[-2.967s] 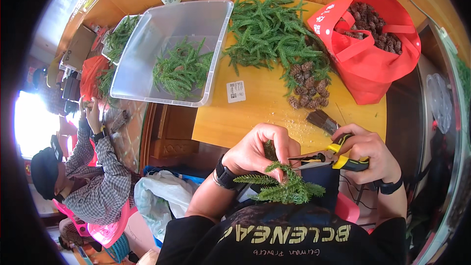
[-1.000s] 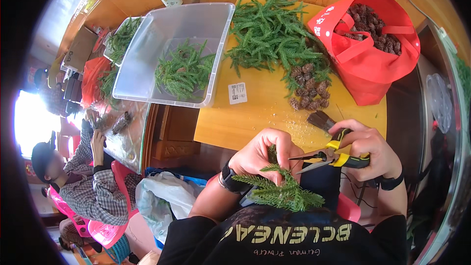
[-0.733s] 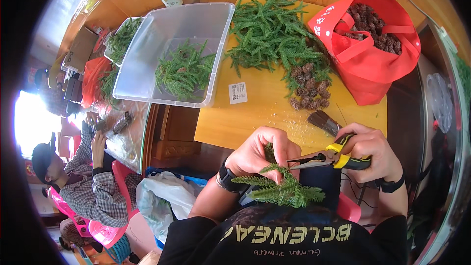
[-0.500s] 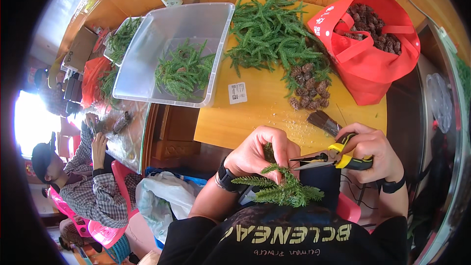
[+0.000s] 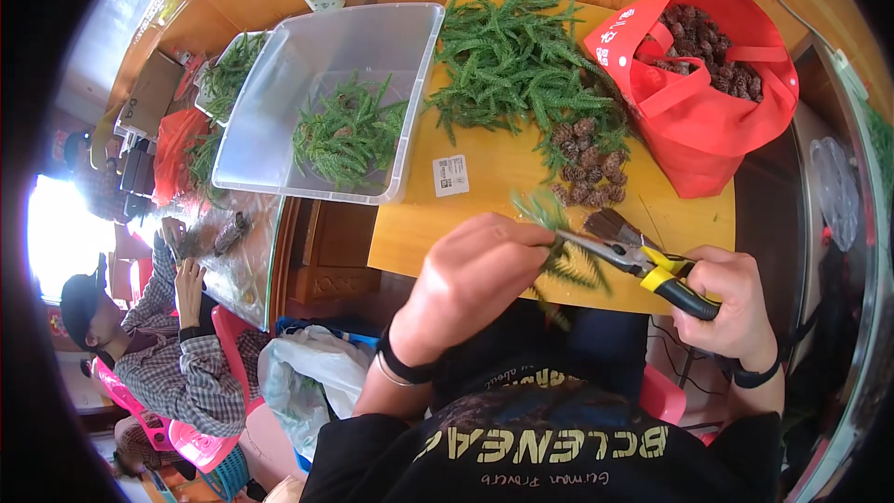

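My left hand [image 5: 484, 275] pinches the stem end of a green pine sprig [image 5: 579, 265], which fans out past my fingertips and is smeared by motion. In my right hand [image 5: 731, 303] are long-nose pliers [image 5: 663, 278] with yellow and black handles. Their jaws point left and meet the sprig close to my left fingers; whether they grip a wire there I cannot tell. Just beyond the pliers, a bundle of thin brown wires or stems [image 5: 615, 225] lies on the yellow table [image 5: 419, 237]. Small pine cones [image 5: 587, 168] are heaped behind it.
A large pile of green sprigs [image 5: 512, 61] covers the table's back. At right stands a red bag [image 5: 689, 144] of pine cones; at left, a clear plastic bin [image 5: 265, 135] holds finished-looking greenery. A white label card [image 5: 451, 175] lies between. Another person [image 5: 177, 345] works at the left table.
Both hands have moved up and away from my body, over the table edge. The sprig has turned and now points away to the right; the pliers' jaws now tilt up to the left.
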Motion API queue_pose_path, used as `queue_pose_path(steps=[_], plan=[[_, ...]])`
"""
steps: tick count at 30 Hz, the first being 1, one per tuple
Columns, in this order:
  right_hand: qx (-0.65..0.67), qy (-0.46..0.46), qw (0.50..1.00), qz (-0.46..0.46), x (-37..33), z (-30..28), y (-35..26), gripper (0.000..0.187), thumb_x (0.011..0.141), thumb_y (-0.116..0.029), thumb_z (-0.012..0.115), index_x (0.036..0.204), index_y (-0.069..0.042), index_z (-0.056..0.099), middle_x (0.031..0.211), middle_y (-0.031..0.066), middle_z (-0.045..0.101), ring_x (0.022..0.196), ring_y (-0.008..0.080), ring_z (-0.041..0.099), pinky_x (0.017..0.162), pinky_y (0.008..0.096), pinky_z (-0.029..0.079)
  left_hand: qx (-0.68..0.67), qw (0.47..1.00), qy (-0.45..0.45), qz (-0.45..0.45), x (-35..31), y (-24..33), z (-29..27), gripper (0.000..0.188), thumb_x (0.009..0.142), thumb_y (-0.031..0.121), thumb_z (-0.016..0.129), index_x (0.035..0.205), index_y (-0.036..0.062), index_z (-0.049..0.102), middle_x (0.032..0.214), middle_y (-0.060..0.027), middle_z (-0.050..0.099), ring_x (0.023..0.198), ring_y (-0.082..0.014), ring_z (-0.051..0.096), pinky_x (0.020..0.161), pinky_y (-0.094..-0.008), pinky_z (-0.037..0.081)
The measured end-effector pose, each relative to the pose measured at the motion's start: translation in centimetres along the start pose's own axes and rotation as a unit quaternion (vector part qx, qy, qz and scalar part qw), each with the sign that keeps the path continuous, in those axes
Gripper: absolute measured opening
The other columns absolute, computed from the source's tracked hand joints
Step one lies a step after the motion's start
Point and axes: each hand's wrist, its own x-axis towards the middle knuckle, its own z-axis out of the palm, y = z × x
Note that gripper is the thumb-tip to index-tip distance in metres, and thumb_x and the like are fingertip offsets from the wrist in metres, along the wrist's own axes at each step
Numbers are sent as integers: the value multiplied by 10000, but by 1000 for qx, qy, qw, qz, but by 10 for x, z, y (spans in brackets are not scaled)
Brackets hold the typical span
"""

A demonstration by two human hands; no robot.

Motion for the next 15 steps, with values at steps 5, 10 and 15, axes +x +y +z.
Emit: queue_pose_path(steps=[5,10,15], plan=[[-15,17,1000,21,-3,-2,-6,189,570,-37,674,606,-31,488,602,104,553,604,280,568,602,337,475,25,997,59,42,-1,1,5,253,592,-91,699,784,8,567,841,-136,651,693,-254,625,613,-302,496],[75,-55,995,-41,6,-13,9,257,570,-79,662,582,-49,407,654,113,591,665,298,594,866,438,425,-216,968,8,-125,-10,0,3,268,642,-41,750,823,-6,555,811,-139,642,772,-226,642,677,-298,507],[116,-94,987,-50,9,-10,18,285,570,-90,661,589,-53,379,750,126,642,743,313,599,904,452,407,-558,816,-15,-148,-19,-10,11,212,775,30,690,921,-18,543,938,-138,635,884,-195,623,793,-321,496]])
